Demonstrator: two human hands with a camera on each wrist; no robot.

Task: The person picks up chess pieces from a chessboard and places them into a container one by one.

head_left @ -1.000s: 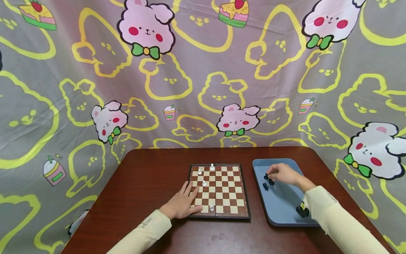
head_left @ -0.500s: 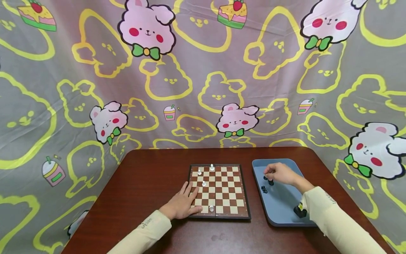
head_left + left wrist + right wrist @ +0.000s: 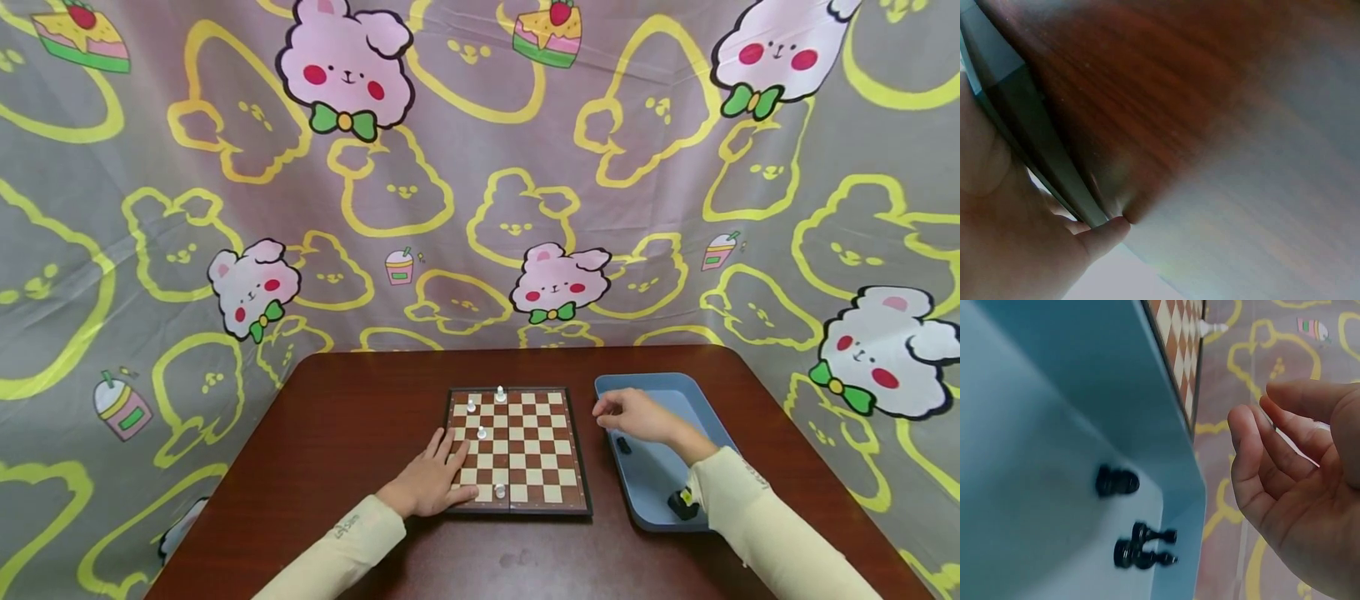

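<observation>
My left hand (image 3: 429, 477) rests with spread fingers on the left edge of a folding chessboard (image 3: 546, 450); in the left wrist view its thumb (image 3: 1107, 237) lies along the dark rim. Several white chess pieces stand on the board, among them a pawn (image 3: 482, 432) and a taller piece (image 3: 501, 395). My right hand (image 3: 633, 415) hovers over the left wall of a blue tray (image 3: 660, 483), fingers loosely bent. Nothing shows between its thumb and fingertips in the right wrist view. Black chess pieces (image 3: 1117, 481) lie in the tray, most hidden by this hand in the head view.
The brown wooden table (image 3: 360, 400) carries the board at centre and the tray at right. A patterned cloth (image 3: 450, 200) hangs behind and on both sides. A black device (image 3: 684, 502) with a yellow mark sits under the right wrist.
My right hand has moved left from over the black pieces to the tray's left wall. The near black piece has shifted slightly left and turned. My left hand stays put.
</observation>
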